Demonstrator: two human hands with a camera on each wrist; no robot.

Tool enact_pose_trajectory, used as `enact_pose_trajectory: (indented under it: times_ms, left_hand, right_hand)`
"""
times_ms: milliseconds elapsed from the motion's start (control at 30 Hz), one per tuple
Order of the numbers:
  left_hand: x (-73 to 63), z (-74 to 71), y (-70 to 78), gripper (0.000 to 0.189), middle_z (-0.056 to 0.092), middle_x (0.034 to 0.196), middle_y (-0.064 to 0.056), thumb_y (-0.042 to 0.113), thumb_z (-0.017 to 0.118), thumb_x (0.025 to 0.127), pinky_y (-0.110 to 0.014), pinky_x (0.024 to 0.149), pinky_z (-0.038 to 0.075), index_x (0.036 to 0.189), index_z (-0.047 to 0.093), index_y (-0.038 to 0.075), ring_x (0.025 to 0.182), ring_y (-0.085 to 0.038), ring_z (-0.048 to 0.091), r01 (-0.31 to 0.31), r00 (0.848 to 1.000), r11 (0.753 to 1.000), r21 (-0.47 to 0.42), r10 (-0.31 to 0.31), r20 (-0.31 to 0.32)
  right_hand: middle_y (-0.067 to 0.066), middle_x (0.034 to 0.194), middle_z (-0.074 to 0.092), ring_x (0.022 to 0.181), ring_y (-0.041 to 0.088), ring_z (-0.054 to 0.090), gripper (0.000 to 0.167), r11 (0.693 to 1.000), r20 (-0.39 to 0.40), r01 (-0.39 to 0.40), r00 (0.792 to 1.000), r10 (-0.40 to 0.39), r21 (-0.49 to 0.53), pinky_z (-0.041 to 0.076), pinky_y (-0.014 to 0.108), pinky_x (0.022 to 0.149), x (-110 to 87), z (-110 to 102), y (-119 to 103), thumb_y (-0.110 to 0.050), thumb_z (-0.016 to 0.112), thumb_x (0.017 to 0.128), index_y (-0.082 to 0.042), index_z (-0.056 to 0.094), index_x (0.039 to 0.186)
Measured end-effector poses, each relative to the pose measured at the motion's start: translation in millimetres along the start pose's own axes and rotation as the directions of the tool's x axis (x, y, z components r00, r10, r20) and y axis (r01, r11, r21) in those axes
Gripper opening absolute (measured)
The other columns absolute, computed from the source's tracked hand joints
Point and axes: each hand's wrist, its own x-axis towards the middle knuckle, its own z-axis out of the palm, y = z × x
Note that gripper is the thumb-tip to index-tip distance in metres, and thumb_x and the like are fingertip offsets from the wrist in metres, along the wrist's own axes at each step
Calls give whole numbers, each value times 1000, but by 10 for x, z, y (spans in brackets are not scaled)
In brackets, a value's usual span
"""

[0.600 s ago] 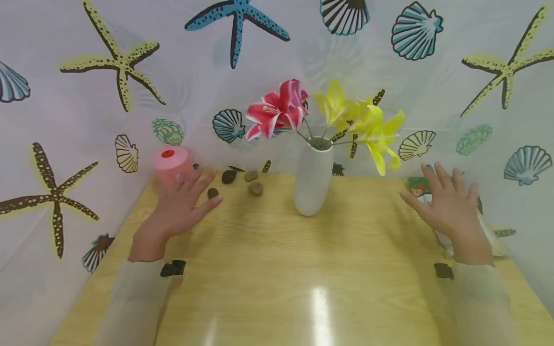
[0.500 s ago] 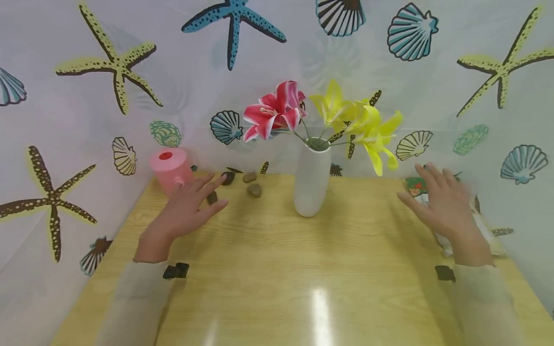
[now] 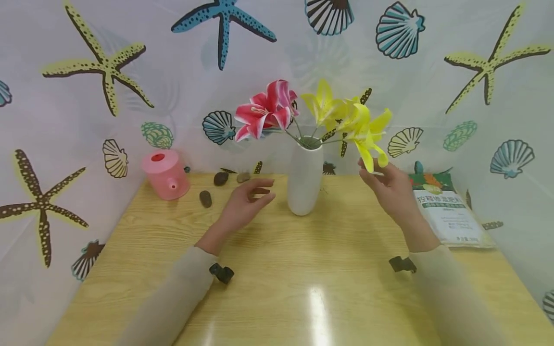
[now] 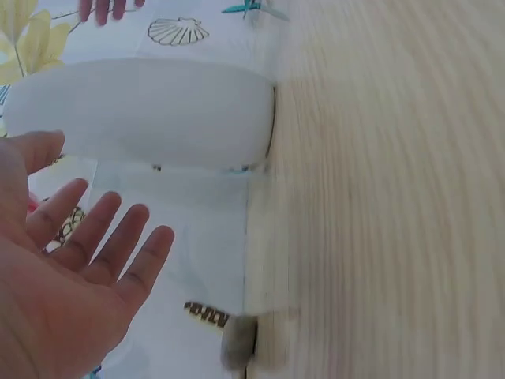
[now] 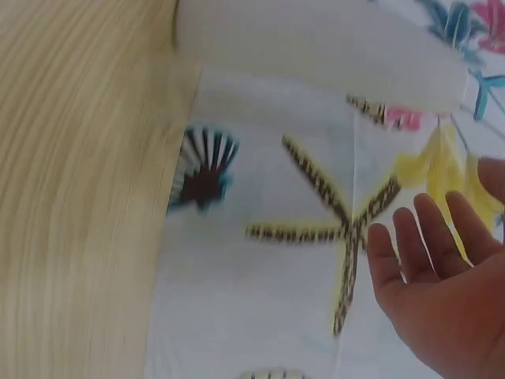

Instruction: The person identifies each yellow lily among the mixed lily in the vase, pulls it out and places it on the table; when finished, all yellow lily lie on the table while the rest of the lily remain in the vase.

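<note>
Vase (image 3: 305, 185) stands upright — left hand (image 3: 243, 205) near its side, fingers spread. Right hand (image 3: 394, 194) — also spread — is near yellow flowers (image 3: 367, 129).

Starfish-printed cloth (image 3: 182, 86) backs a glossy wooden table (image 3: 268, 274).

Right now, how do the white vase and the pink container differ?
The white vase is tall and slim; the pink container is short and squat. The vase holds pink-red flowers and yellow flowers; the container shows none. The vase stands between the left hand and right hand; the container is farther left. Both stand on the table.
</note>
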Motion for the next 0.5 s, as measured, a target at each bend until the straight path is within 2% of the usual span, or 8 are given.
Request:
enact_pose_trajectory:
  times_ms: [100, 167, 233, 300, 400, 500]
  left_hand:
    - [98, 185, 21, 43, 69, 153, -12, 32, 75, 109, -59, 120, 57, 149, 70, 14, 143, -39, 66, 14, 999, 997, -73, -17, -36]
    - [143, 281, 26, 44, 68, 154, -11, 31, 76, 109, -57, 120, 57, 150, 69, 15, 143, -38, 66, 23, 998, 995, -99, -29, -60]
    - [175, 354, 36, 48, 67, 155, -11, 28, 77, 109, -56, 118, 59, 153, 66, 15, 143, -38, 67, 32, 995, 992, -123, -42, -86]
    - [213, 411, 35, 53, 65, 158, -14, 26, 78, 108, -56, 117, 60, 157, 62, 14, 143, -40, 66, 40, 992, 987, -158, -58, -110]
    - [272, 464, 45, 58, 63, 159, -16, 25, 79, 107, -56, 117, 60, 160, 59, 15, 146, -43, 64, 56, 989, 974, -219, -84, -120]
    - [319, 489, 55, 59, 61, 161, -13, 29, 79, 107, -57, 120, 57, 161, 57, 16, 149, -45, 60, 73, 989, 962, -265, -104, -102]
  right_hand:
    - [-8, 136, 79, 129, 7, 75, 37, 983, -37, -11, 999, 18, 184, 57, 23, 113, 68, 193, -72, -26, 71, 112, -6, 71, 144]
    - [-16, 125, 80, 124, 2, 74, 35, 954, -67, 10, 998, 10, 299, 56, 19, 111, 102, 302, -131, -20, 74, 110, -1, 72, 140]
    - [-18, 120, 80, 121, 4, 75, 31, 918, -99, 51, 995, -13, 393, 58, 21, 109, 152, 396, -173, -12, 76, 108, 3, 72, 135]
    - [-13, 117, 81, 120, 9, 76, 25, 866, -126, 93, 991, -35, 492, 58, 26, 111, 209, 480, -209, -5, 75, 106, 3, 75, 130]
    - [-10, 117, 82, 121, 13, 76, 19, 789, -150, 98, 989, -7, 607, 58, 29, 114, 289, 586, -257, 0, 75, 105, -7, 81, 122]
    - [-10, 115, 83, 119, 12, 77, 22, 733, -172, 82, 984, 49, 675, 58, 28, 114, 365, 677, -301, -1, 76, 104, -18, 85, 116]
